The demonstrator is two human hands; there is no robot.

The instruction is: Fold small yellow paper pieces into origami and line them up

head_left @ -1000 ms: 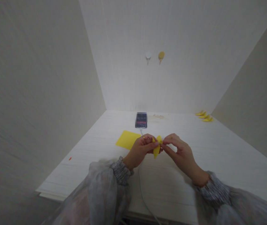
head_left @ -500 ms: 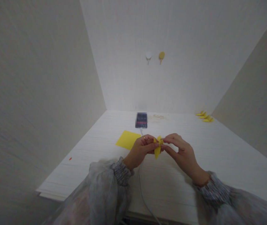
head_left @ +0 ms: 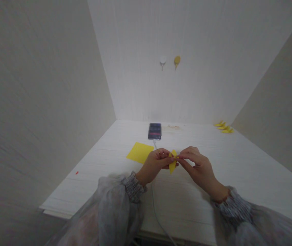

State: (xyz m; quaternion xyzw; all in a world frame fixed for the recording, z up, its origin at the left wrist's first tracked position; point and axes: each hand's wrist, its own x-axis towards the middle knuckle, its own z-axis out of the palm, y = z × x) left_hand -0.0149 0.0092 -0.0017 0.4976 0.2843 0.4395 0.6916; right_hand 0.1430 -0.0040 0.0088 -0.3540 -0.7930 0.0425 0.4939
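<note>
Between my hands is a small folded yellow origami paper, its pointed flaps sticking up and down. My left hand grips it at the middle, thumb in front and fingers behind. From the right, my right hand pinches its near side between thumb and fingertips, which partly hide the folds there. A flat yellow paper sheet lies on the white table just beyond my left wrist, its right edge partly covered by that hand.
A phone lies near the back wall, with a white cable running toward me under my hands. Several folded yellow paper pieces stand in the back right corner. Two hooks are on the wall. A small red scrap lies at left.
My right thumb and fingertips have closed together on the folded paper's right side; they were further apart before. My left hand keeps its hold almost unmoved.
</note>
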